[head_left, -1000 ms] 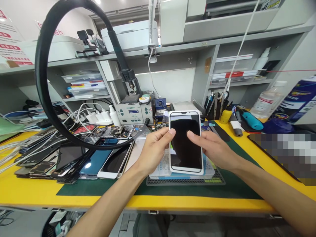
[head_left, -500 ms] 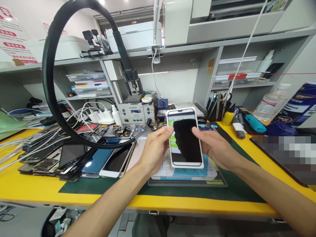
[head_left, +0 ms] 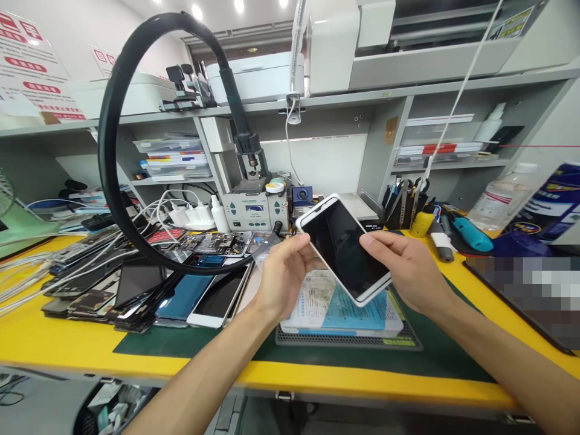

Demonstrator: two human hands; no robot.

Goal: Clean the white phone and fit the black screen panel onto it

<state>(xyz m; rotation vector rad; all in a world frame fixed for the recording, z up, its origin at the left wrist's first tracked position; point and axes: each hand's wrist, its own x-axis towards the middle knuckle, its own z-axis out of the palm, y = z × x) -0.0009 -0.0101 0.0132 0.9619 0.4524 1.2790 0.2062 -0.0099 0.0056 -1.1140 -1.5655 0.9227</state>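
A white smartphone (head_left: 347,251) with a dark screen is held up in front of me, tilted so its top leans to the left. My left hand (head_left: 287,266) grips its upper left edge, thumb at the front and fingers partly behind. On the right side, my right hand (head_left: 403,260) is closed on the frame with the thumb over the screen's edge. Below the phone lies a white and blue box (head_left: 335,311), resting on a grey perforated tray (head_left: 348,342) on a dark green mat (head_left: 199,347).
Left of the hands lie a white-framed phone (head_left: 220,296), a blue phone (head_left: 183,296) and stacked phone parts (head_left: 109,299). Behind stands a grey rework station (head_left: 256,210) with a thick black hose (head_left: 106,139) looping forward. Bottles, tools and a dark tablet-like slab (head_left: 507,305) sit at right.
The phone has turned from nearly upright to a slant, its top now pointing left. The bright reflection on its screen is gone. Both hands keep their hold.
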